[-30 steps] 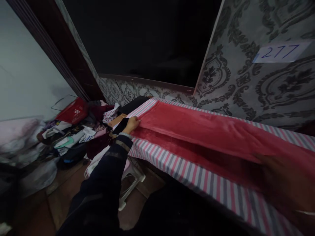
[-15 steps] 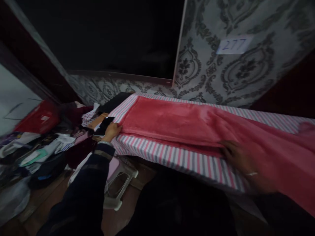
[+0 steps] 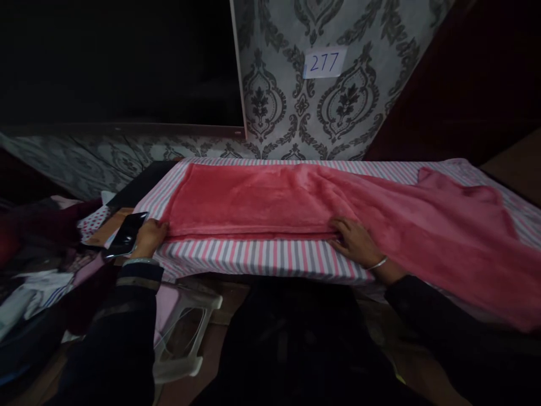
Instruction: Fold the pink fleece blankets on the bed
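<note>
A red fleece blanket (image 3: 245,197) lies along a table covered with a striped cloth (image 3: 253,256). Its left part is folded into a flat, layered rectangle, while the right part spreads loose and wrinkled over the table's front edge. At the near left corner of the fold, my left hand (image 3: 150,235) pinches the blanket edge. My right hand (image 3: 354,241) grips the front edge of the fold farther right, fingers curled over it. Beside my left hand rests a black phone (image 3: 127,234).
Behind the table, a large black screen (image 3: 127,67) hangs on the patterned wall (image 3: 291,118), near a paper marked 277 (image 3: 324,62). A pale plastic stool (image 3: 181,332) stands below at left. Heaped clothes (image 3: 38,299) lie at the far left.
My view has turned to the right, showing more of the table's right end. My right hand has drawn the fold's front edge up, so the layers lie closer together. My left hand keeps its corner.
</note>
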A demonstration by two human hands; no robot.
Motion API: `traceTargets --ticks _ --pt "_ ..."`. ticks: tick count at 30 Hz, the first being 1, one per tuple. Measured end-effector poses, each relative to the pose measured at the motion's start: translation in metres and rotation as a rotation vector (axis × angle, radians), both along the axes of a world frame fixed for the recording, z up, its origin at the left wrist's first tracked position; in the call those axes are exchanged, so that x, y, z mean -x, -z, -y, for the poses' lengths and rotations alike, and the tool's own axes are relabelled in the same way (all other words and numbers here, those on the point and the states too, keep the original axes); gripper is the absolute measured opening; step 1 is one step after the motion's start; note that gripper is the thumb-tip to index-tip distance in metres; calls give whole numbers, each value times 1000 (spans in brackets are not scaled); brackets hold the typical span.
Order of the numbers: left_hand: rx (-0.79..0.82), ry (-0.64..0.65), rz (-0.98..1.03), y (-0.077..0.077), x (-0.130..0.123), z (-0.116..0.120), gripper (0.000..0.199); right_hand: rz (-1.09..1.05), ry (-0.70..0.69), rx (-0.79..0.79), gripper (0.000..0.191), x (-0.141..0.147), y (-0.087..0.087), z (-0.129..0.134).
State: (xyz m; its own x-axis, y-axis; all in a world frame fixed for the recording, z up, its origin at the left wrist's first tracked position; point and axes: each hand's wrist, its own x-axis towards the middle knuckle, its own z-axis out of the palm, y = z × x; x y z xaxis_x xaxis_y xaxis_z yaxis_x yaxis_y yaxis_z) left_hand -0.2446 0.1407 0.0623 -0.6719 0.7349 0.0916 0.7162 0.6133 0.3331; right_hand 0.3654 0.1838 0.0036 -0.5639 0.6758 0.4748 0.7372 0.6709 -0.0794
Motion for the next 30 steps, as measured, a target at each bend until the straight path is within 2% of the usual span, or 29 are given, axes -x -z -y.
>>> traceTargets --ticks 4,8,11,15,19,21,26,28,30 --pt "-33 -23 6 -16 -2 -1 22 6 19 -51 36 -1 0 -8" --pt "-112 -32 -22 -31 8 4 25 -119 -20 -159 34 -3 -13 -7" --pt "-111 -28 -29 -30 9 10 22 -109 -40 -202 32 -6 -13 0" --pt "35 -66 -1 -16 -1 15 17 9 -89 -177 36 -9 6 2" --pt "91 -76 1 -10 -9 16 24 20 -36 -161 37 -9 20 -2" --pt "104 -74 -3 -15 -10 17 27 8 -16 -133 38 -8 15 -3" --pt "75 -79 -61 -38 -14 23 38 -97 13 -145 35 -3 -11 -3" --pt "76 -79 -80 -43 -17 25 40 -107 16 -156 36 -1 -11 -2" --pt "109 -59 -67 -42 -20 26 39 -75 10 -127 37 3 -3 -1"
